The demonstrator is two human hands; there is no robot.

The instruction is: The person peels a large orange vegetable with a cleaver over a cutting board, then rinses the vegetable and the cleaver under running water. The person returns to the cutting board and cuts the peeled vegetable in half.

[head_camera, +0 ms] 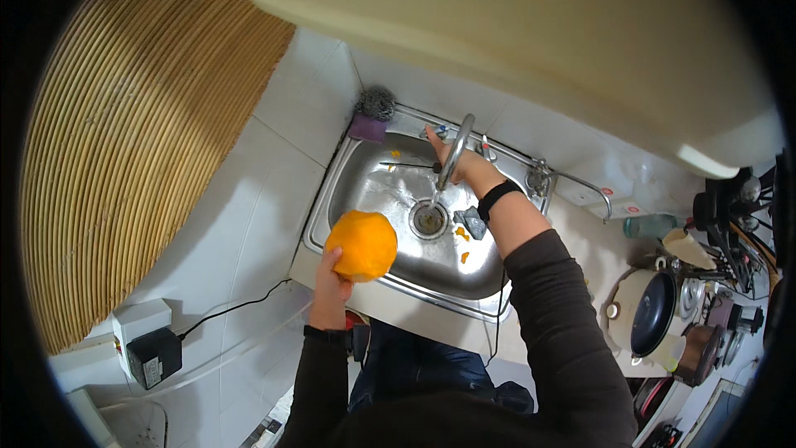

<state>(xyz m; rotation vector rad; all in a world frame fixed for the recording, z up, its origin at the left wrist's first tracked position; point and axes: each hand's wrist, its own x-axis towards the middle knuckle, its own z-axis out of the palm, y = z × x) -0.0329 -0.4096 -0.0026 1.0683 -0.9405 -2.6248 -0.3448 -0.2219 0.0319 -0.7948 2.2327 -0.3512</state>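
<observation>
My left hand (331, 277) holds a large, round, orange fruit or squash (362, 246), which looks peeled, over the near left rim of the steel sink (388, 199). At the back of the sink, my right hand (453, 158) is beside the curved metal faucet (459, 149), its fingers at the tap handle with a blue mark (440, 130). A thin, dark knife-like tool (407, 165) juts left from that hand, which seems to grip its handle. Water runs from the spout towards the drain (428, 219).
Orange scraps (461, 233) and a grey object (474, 223) lie in the sink. A steel-wool scrubber (377, 102) and a purple sponge (368, 128) sit at its back left corner. Right of it are a thin second spout (587, 183) and a pot (622, 305) with a dark pan (653, 314).
</observation>
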